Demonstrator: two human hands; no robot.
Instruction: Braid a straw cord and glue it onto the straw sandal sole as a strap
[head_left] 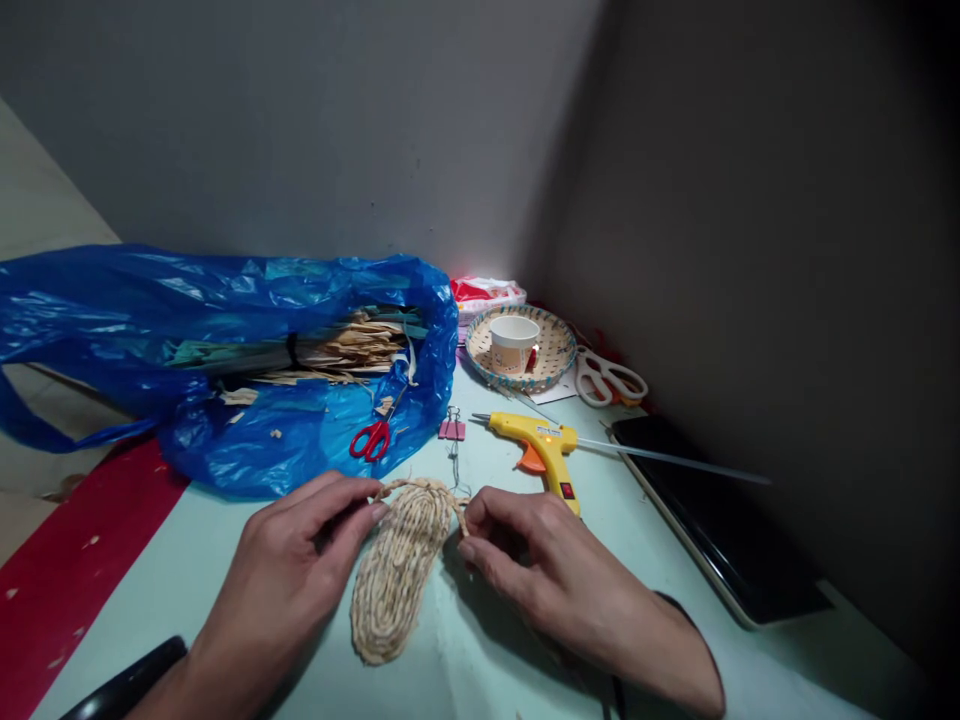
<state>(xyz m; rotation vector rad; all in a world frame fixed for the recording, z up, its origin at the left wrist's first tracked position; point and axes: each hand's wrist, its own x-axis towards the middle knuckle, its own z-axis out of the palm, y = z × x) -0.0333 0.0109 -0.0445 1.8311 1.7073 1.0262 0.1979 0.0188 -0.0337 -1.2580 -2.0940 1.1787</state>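
A sole-shaped piece of coiled straw cord [401, 580] lies on the pale green table between my hands, its narrower end toward me. My left hand [300, 560] is closed, thumb and forefinger pinching a twisted straw cord [397, 484] at the upper left of the piece. On the other side my right hand [532, 560] pinches a short length of the same cord at the upper right edge. Just beyond the piece lies a pink binder clip [452, 430] with thin grey thread around it. A yellow glue gun [532, 435] with a clear glue stick rests past my right hand.
A blue plastic bag [300, 440] at the left holds a bundle of dried straw [367, 345], with red-handled scissors [370, 440] on it. Behind stand a woven basket [555, 350] with a paper cup [514, 345], and white-handled scissors [604, 378]. A black tablet [712, 520] lies right.
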